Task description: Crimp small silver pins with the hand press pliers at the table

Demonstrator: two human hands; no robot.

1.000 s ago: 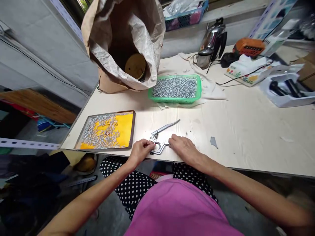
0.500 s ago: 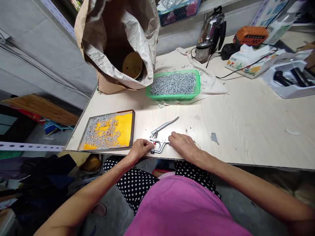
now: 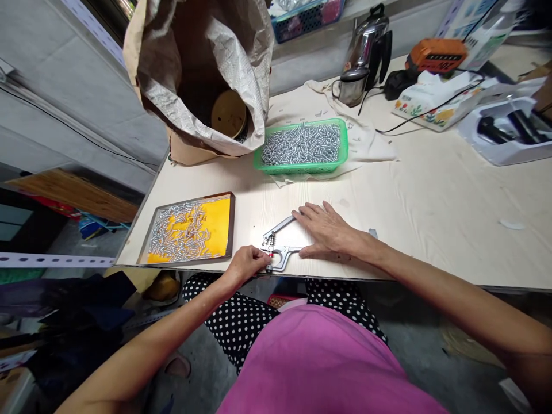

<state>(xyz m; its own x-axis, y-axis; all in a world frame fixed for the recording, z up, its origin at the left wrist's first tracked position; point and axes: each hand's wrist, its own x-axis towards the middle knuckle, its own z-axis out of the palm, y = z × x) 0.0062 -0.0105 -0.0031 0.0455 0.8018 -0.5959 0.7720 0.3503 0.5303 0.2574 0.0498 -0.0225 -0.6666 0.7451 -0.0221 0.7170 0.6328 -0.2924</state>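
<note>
Hand-held snap pliers [image 3: 282, 257] with a spring and a small red part at the jaws lie near the table's front edge, handles spread apart. At the jaws, my left hand [image 3: 246, 264] is closed in a pinch; whatever sits between its fingertips is too small to make out. My right hand [image 3: 330, 230] lies open with fingers spread, fingertips at the end of the upper handle and thumb by the lower one. To the left is a shallow tray [image 3: 233, 224] with a yellow bottom, holding many small silver metal pieces [image 3: 179, 244].
A green basket [image 3: 302, 168] heaped with similar metal pieces stands behind the pliers. Beside it, a large open sack [image 3: 254, 115] holds a round yellowish container [image 3: 228, 115]. A steel kettle [image 3: 368, 40], metal cup [image 3: 351, 87], tissue pack [image 3: 440, 106] and white tray [image 3: 495, 152] line the back right.
My right hand has moved up and opened from its closed pose by the lower handle, reaching over to the upper handle. My left hand stays at the jaws.
</note>
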